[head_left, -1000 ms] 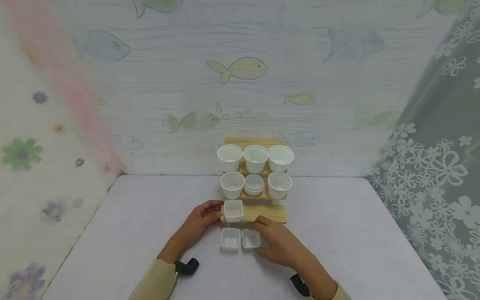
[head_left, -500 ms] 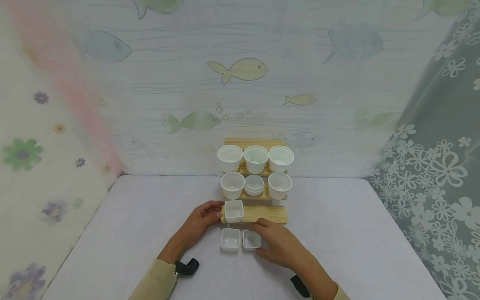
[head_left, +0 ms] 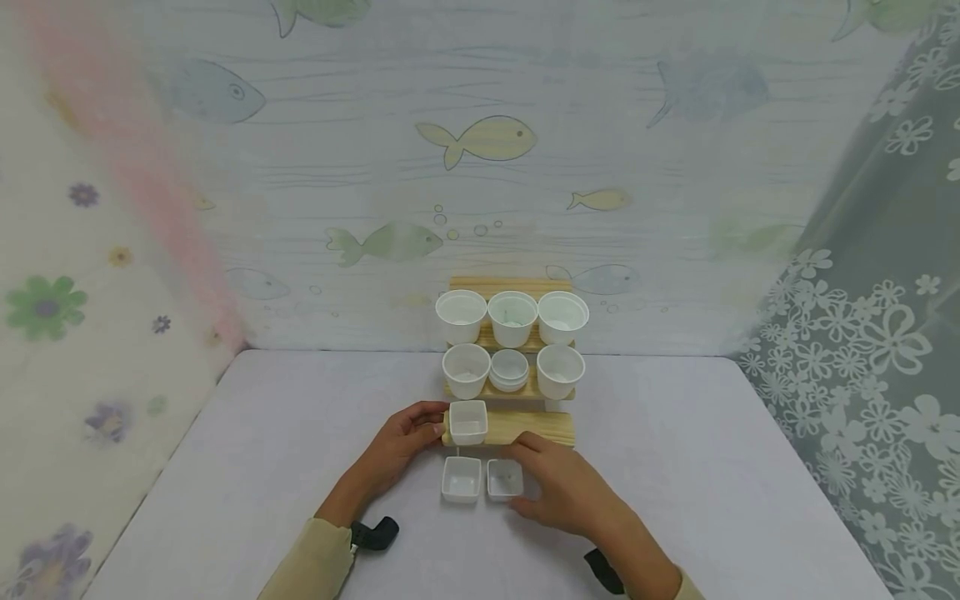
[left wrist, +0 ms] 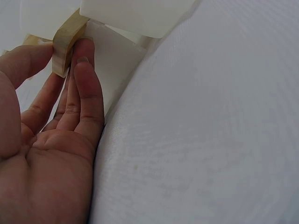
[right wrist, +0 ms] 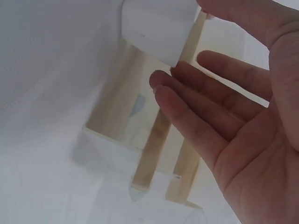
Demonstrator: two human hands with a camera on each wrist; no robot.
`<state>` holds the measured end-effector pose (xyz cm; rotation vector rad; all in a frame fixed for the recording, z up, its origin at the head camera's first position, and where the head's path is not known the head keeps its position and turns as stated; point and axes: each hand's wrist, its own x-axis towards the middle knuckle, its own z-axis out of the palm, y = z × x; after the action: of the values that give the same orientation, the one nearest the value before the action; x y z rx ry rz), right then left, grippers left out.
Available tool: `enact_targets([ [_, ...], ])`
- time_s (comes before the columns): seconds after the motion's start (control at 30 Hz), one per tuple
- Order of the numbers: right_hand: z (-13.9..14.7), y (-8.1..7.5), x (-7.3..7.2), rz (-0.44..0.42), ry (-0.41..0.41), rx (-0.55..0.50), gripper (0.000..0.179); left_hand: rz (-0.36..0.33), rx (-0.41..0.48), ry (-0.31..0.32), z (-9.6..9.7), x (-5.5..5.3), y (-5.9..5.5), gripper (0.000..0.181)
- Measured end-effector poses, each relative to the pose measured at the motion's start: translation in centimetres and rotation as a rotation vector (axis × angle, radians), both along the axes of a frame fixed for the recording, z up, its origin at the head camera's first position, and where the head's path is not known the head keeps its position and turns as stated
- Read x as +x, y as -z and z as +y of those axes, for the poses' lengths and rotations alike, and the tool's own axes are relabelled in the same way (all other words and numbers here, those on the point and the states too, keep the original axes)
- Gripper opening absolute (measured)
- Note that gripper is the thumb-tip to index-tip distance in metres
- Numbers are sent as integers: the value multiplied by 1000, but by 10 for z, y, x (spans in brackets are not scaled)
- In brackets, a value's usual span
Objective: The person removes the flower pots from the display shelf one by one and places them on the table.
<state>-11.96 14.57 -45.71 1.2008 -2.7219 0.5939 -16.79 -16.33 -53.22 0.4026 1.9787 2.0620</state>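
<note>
My left hand (head_left: 401,442) pinches the left end of a pale wooden board (head_left: 517,427), the lowest level of a small tiered rack. In the left wrist view the thumb and fingers lie on opposite sides of the board end (left wrist: 65,46). A small white square cup (head_left: 468,422) stands on that board at its left end. Before the rack my right hand (head_left: 562,487) holds a second square cup (head_left: 505,481), fingers at its back and thumb at its front corner. Just left of it stands a third square cup (head_left: 461,480).
Higher up, the rack carries several round white cups: a row of three (head_left: 512,318) on top, and two taller cups (head_left: 560,372) flanking a low round one (head_left: 508,371). A white cloth (head_left: 300,417) covers the table. Behind rises a fish-patterned backdrop (head_left: 480,183).
Both hands keep their places at the board and the square cup. The whole head view drifts only very slightly to the right.
</note>
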Motion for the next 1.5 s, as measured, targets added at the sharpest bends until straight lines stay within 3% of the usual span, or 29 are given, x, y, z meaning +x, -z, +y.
enact_targets([
  [0.27, 5, -2, 3, 72, 36, -37, 47, -1, 5, -17, 5, 9, -2, 47],
  [0.57, 6, -2, 6, 104, 88, -138, 45, 2, 0, -30, 10, 19, 0, 46],
  [1.0, 2, -4, 11, 35, 130, -220, 53, 11, 7, -48, 17, 35, 0, 46],
  [1.5, -14, 0, -1, -5, 99, -362, 58, 9, 8, -48, 17, 35, -2, 46],
])
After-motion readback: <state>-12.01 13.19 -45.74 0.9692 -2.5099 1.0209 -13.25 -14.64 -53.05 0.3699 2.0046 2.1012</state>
